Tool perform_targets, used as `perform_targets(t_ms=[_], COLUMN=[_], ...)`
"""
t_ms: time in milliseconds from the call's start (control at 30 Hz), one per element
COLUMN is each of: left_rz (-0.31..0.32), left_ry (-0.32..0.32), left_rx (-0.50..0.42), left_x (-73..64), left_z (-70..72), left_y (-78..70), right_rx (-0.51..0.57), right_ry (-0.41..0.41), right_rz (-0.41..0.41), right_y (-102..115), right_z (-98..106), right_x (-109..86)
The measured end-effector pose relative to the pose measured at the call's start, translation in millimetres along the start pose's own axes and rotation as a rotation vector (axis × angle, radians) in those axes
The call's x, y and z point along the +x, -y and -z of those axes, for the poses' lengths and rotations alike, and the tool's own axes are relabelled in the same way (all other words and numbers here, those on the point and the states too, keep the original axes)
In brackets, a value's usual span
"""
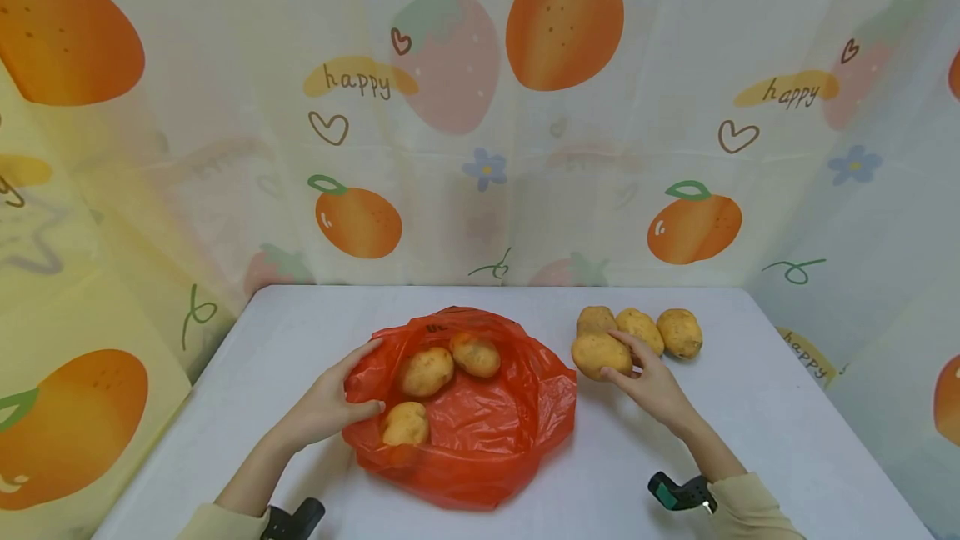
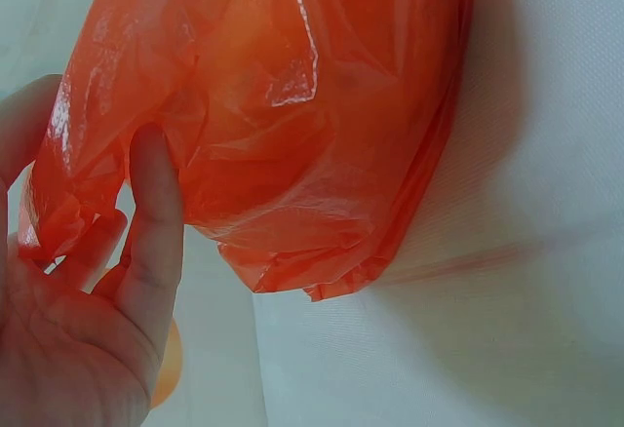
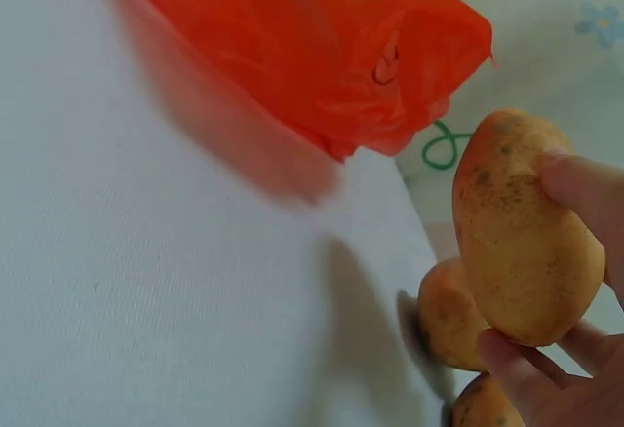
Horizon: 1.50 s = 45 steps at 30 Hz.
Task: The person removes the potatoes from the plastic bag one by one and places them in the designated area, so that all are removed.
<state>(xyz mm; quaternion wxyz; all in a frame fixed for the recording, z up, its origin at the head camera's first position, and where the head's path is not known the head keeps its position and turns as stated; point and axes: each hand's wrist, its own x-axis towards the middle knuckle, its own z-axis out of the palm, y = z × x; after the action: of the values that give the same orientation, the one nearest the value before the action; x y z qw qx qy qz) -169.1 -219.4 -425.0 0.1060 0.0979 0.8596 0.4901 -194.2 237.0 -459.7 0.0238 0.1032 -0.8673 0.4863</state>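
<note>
A red plastic bag stands wide-mouthed on the table, three potatoes inside it. My left hand holds the bag's left rim, thumb and fingers spread along it; the left wrist view shows the thin red film between them. To the bag's right, my right hand pinches a potato between thumb and fingers. In the right wrist view this potato is held up off the table, with a shadow below.
Three more potatoes sit in a row at the table's back right, just behind the held one. The white table meets a fruit-printed curtain at its back edge. Dark devices are worn on both wrists.
</note>
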Motion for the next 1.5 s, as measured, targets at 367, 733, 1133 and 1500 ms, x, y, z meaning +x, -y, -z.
perform_targets(t_ms=[367, 733, 1133, 1500], left_rz=[0.004, 0.001, 0.003, 0.004], left_ry=[0.0, 0.001, 0.003, 0.011], left_rx=[-0.002, -0.005, -0.005, -0.015], left_x=[-0.2, 0.6, 0.8, 0.8], left_z=[0.3, -0.2, -0.4, -0.4], left_y=[-0.1, 0.7, 1.6, 1.9], right_rx=[-0.071, -0.087, -0.111, -0.136], right_ry=[0.019, 0.022, 0.019, -0.003], right_rz=[-0.044, -0.044, -0.055, -0.02], right_y=[-10.0, -17.2, -26.4, -31.8], right_z=[1.6, 2.0, 1.9, 1.1], right_x=[-0.5, -2.3, -1.4, -0.8])
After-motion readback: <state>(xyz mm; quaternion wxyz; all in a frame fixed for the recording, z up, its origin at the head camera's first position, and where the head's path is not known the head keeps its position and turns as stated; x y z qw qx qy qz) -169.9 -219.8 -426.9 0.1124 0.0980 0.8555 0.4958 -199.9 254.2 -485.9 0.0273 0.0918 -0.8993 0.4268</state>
